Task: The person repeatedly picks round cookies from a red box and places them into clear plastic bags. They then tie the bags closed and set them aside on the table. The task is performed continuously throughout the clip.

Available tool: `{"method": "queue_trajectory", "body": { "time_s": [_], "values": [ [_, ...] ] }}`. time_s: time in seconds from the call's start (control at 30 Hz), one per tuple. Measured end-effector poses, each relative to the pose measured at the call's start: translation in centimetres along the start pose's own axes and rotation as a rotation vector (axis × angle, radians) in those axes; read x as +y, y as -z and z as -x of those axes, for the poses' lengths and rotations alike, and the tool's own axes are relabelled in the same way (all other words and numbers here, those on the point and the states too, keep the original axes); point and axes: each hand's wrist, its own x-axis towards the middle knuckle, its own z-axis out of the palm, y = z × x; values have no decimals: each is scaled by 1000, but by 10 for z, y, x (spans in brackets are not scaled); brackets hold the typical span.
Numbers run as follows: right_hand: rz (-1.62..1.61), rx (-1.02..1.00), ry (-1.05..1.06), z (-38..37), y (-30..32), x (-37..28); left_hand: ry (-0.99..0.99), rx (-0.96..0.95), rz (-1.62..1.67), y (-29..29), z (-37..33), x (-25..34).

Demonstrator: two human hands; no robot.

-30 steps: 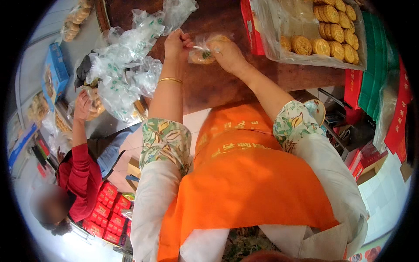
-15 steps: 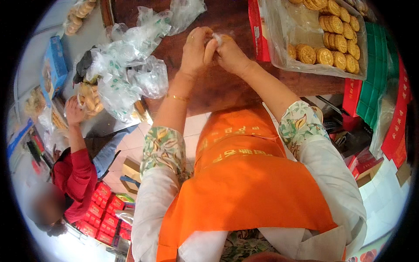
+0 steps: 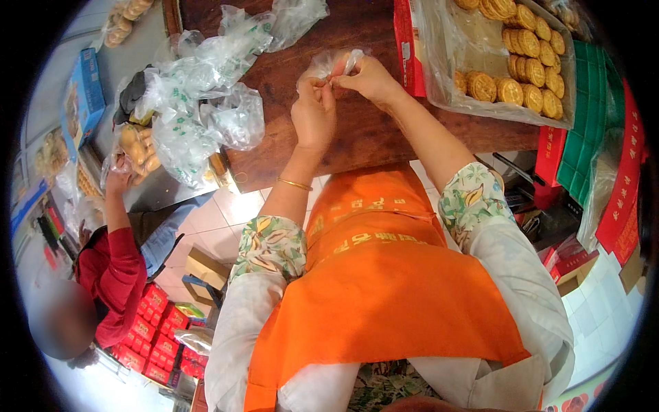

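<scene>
Over the dark wooden table [image 3: 274, 110], both hands pinch a small clear plastic bag [image 3: 328, 64]. My left hand [image 3: 314, 113] has its fingers closed on the bag's near side. My right hand [image 3: 368, 79] grips its right edge, thumb and fingertips close to the left hand's. What the bag holds, if anything, cannot be made out. To the left lies a loose pile of clear plastic bags [image 3: 199, 89] with green print. On the right stands a lined box [image 3: 439, 93] with rows of round golden biscuits [image 3: 525, 44].
At the left, a person in a red sleeve [image 3: 123, 254] reaches toward a bag of oblong baked goods [image 3: 141, 152]. Red boxes [image 3: 147, 336] are stacked on the floor there. A green tray [image 3: 583, 117] stands beyond the biscuit box, and a blue box [image 3: 84, 96] far left.
The clear bag shows more plainly between my hands. My left hand has come down and right, the right hand slightly right. The other person's hand has shifted down.
</scene>
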Motion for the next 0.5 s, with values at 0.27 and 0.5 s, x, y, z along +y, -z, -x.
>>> {"method": "queue_trajectory", "body": {
  "time_s": [0.27,0.5],
  "values": [
    [766,105,492,1,-8,-25,-254,-226,250,4,-50,-6],
    [948,129,743,-4,-9,-35,-254,-459,202,9,-73,-19]
  ]
}}
